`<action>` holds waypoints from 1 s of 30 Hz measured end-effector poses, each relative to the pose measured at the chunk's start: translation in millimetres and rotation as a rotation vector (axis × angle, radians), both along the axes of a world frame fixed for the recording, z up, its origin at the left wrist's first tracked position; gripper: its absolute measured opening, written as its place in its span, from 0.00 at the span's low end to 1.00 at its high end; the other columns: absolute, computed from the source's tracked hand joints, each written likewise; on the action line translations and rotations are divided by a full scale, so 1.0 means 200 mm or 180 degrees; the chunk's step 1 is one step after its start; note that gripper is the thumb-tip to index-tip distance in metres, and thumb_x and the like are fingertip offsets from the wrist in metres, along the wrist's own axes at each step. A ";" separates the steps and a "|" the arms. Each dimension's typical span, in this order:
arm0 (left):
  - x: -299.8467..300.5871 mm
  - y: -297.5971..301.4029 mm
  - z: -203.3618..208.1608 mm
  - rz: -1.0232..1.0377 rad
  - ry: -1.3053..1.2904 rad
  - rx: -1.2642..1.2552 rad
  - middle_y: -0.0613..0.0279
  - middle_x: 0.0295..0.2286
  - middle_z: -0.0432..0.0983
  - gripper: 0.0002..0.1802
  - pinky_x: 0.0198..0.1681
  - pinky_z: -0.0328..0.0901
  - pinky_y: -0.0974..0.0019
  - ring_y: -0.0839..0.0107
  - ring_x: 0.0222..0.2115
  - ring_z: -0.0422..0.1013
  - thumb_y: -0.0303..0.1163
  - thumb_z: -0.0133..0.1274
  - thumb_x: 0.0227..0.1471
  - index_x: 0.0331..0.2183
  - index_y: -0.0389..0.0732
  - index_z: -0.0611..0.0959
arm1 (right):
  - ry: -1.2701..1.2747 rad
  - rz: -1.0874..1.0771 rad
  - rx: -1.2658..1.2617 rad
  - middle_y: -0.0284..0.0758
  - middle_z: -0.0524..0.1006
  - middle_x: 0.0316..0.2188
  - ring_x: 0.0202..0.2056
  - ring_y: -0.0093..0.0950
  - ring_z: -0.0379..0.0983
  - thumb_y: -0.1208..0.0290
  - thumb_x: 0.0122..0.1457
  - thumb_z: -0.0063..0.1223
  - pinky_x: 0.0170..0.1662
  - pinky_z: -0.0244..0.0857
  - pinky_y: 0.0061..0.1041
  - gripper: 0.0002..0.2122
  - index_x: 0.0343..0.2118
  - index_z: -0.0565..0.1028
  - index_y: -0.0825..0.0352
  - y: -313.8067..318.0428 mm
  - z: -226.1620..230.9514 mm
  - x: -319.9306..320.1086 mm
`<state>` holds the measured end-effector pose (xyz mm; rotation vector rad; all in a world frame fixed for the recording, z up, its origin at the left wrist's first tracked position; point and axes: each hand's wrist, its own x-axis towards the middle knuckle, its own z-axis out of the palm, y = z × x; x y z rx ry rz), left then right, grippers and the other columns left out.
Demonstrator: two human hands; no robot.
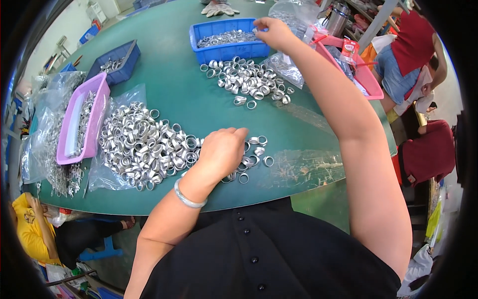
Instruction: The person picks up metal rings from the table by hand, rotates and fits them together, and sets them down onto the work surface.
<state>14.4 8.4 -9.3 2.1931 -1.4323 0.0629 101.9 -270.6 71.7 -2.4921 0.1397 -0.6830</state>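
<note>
My right hand (274, 34) is raised over the right end of a blue plastic bin (229, 52), its thumb and forefinger pinched on a small silvery piece that looks like a metal ring (255, 31). Small metal parts (226, 38) fill the bin's bottom. Just in front of the bin lies a spread of silver rings (251, 79). My left hand (222, 149), with a pale bangle on its wrist, rests with curled fingers between a big heap of rings (144, 144) and a few loose rings (253, 158). Whatever lies under its fingers is hidden.
On the green table (174, 89) stand a pink tray (84, 119) and a dark blue bin (113, 65) at left, among plastic bags of parts. A pink basket (366, 79) sits at right. Co-workers sit at lower left and right; gloves (219, 9) lie far off.
</note>
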 end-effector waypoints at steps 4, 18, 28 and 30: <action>0.01 0.02 0.00 0.0062 0.0126 -0.0122 0.54 0.23 0.73 0.09 0.29 0.64 0.57 0.55 0.26 0.69 0.26 0.48 0.42 0.31 0.38 0.76 | 0.0322 -0.0221 -0.0818 0.42 0.74 0.36 0.37 0.35 0.71 0.63 0.44 0.54 0.42 0.64 0.29 0.20 0.41 0.71 0.65 0.11 -0.01 0.08; 0.01 0.04 -0.01 0.0071 0.0109 -0.0195 0.56 0.25 0.72 0.09 0.33 0.63 0.58 0.57 0.30 0.68 0.29 0.50 0.42 0.31 0.38 0.76 | 0.0982 0.1113 -0.2145 0.34 0.63 0.46 0.48 0.35 0.58 0.61 0.46 0.52 0.46 0.54 0.41 0.14 0.36 0.71 0.59 0.46 -0.35 -0.39; -0.03 0.03 0.03 -0.0774 -0.0047 -0.0247 0.60 0.37 0.68 0.23 0.44 0.55 0.62 0.61 0.40 0.63 0.38 0.54 0.41 0.42 0.42 0.73 | 0.0623 0.1099 -0.1407 0.37 0.64 0.42 0.45 0.36 0.60 0.76 0.39 0.52 0.47 0.55 0.34 0.16 0.36 0.70 0.62 0.36 -0.33 -0.71; -0.06 0.02 0.03 -0.0942 -0.0164 -0.0053 0.60 0.37 0.68 0.23 0.44 0.55 0.62 0.62 0.39 0.63 0.38 0.54 0.41 0.42 0.42 0.73 | 0.0677 0.1085 -0.1267 0.37 0.64 0.41 0.44 0.35 0.61 0.79 0.37 0.48 0.47 0.54 0.33 0.19 0.38 0.69 0.62 0.34 -0.33 -0.75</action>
